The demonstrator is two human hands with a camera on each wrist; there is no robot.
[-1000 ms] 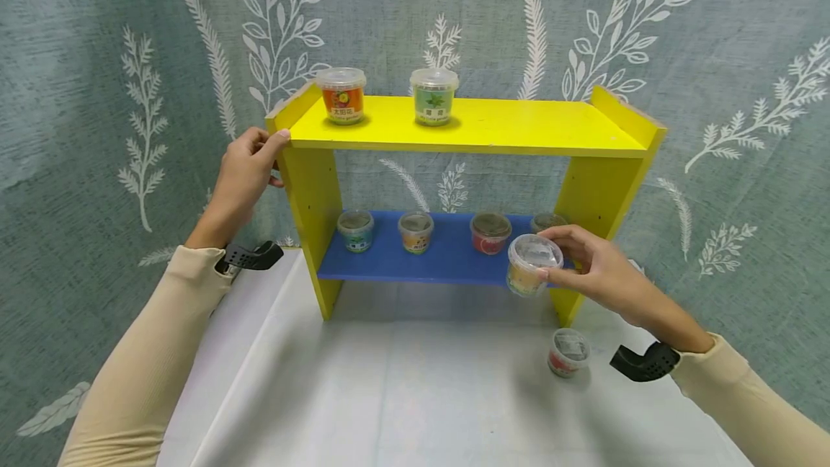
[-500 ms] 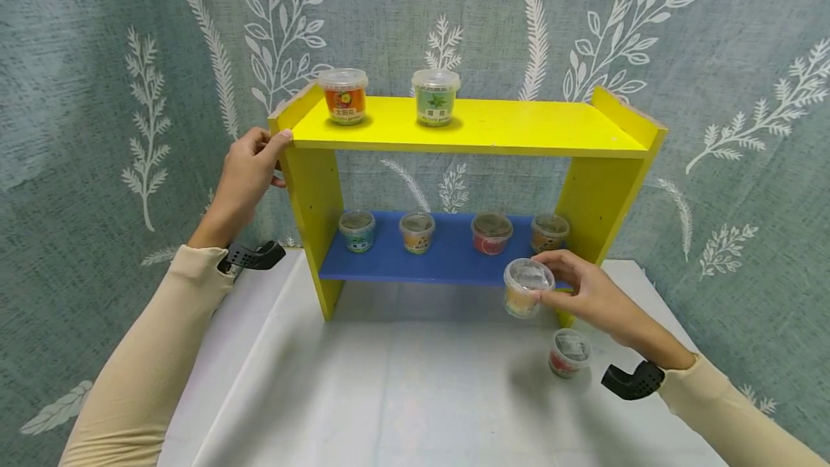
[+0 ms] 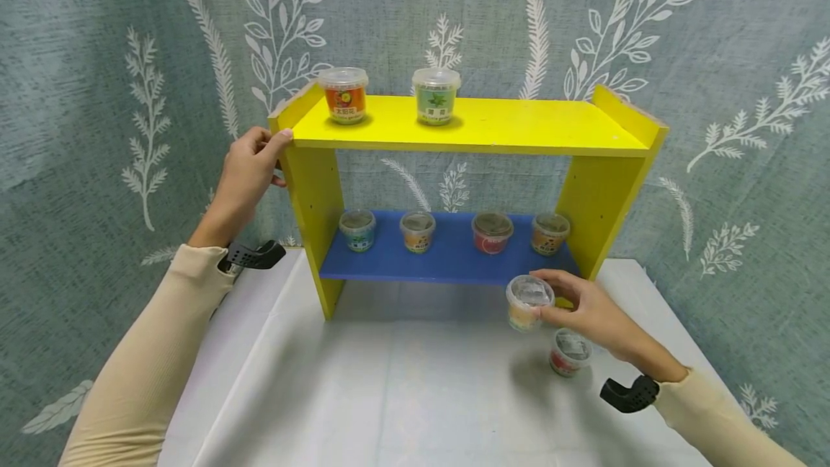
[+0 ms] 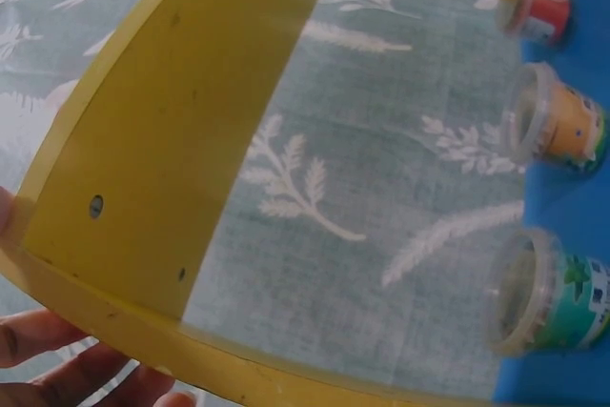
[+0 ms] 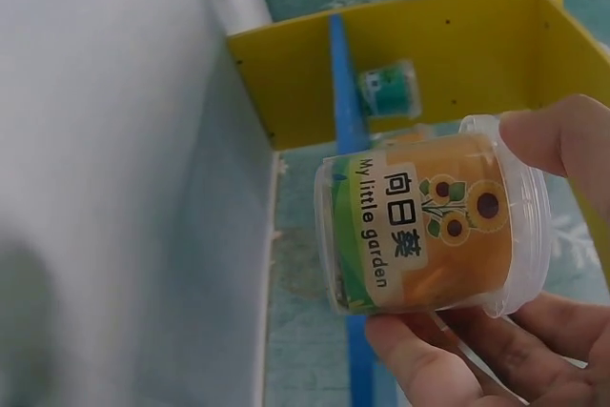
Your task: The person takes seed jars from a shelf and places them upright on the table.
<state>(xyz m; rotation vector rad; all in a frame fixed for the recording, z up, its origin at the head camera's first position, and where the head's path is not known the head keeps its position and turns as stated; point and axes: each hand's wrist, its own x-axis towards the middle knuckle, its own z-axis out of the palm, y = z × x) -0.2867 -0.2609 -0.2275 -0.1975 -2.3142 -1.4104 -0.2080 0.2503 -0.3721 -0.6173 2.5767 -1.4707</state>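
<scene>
My right hand (image 3: 586,312) holds a small clear-lidded plastic cup (image 5: 434,226) between thumb and fingers. Its orange and green label shows sunflowers and "My little garden". In the head view this cup hangs just below and in front of the blue shelf's right end. At the upper left, my left hand (image 3: 245,171) grips the side board of the yellow shelf unit (image 3: 311,200), thumb at the front and fingers behind the edge. A red-labelled cup (image 3: 569,354) stands on the white table below my right hand.
On the yellow top board stand an orange-labelled cup (image 3: 344,96) and a green-labelled cup (image 3: 436,97). The blue shelf (image 3: 447,265) carries several more cups, among them a teal one (image 3: 357,230) and a red one (image 3: 492,234). Patterned cloth hangs behind.
My right hand has lowered the sunflower cup from in front of the blue shelf to below its front edge, uncovering the rightmost cup there. My left hand keeps its hold on the side board.
</scene>
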